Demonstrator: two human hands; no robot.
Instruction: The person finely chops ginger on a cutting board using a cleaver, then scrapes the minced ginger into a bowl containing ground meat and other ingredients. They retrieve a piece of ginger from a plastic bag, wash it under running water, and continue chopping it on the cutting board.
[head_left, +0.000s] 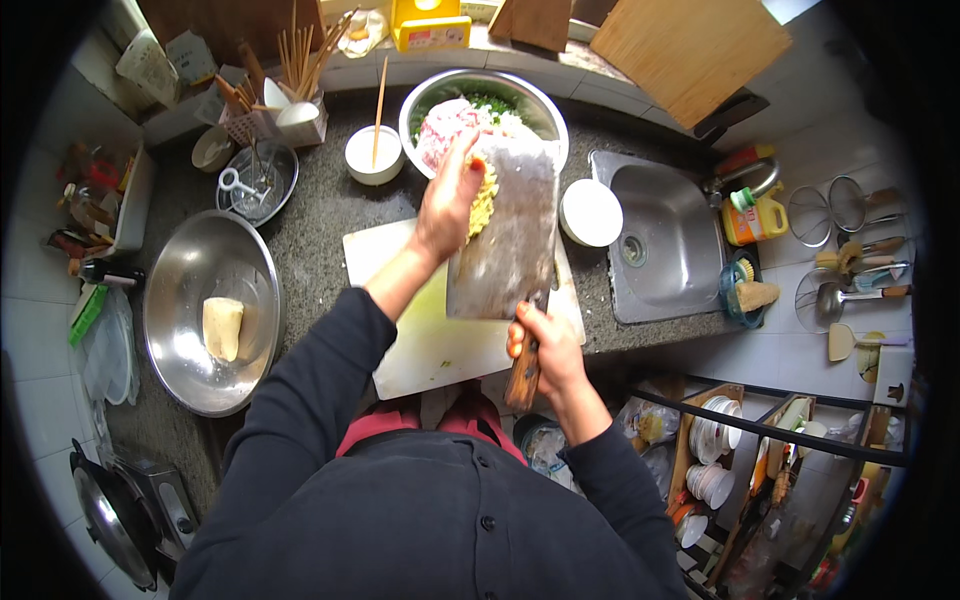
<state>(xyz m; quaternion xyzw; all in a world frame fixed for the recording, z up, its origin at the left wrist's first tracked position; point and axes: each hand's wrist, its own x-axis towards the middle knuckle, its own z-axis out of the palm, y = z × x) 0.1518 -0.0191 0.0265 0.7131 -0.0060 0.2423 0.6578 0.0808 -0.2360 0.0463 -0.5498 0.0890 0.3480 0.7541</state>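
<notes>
My right hand (555, 349) grips the wooden handle of a broad cleaver (514, 225), its blade pointing away from me. Finely chopped yellow food (482, 206), possibly ginger or garlic, lies along the blade's left side. My left hand (446, 206) is held flat beside this pile, fingers stretched forward and thumb over it. Both are above the white cutting board (420, 337), and the blade's far end overlaps the near rim of a steel mixing bowl (547, 112). Inside that bowl are pinkish raw meat (444, 131) and chopped greens (491, 105).
Left of the board, a large steel basin (259, 300) holds a pale block of food (223, 328). A white bowl (373, 172) with a chopstick stands beside the mixing bowl. Another white bowl (592, 213) sits near the steel sink (664, 277). A chopstick holder (304, 127) is at back left.
</notes>
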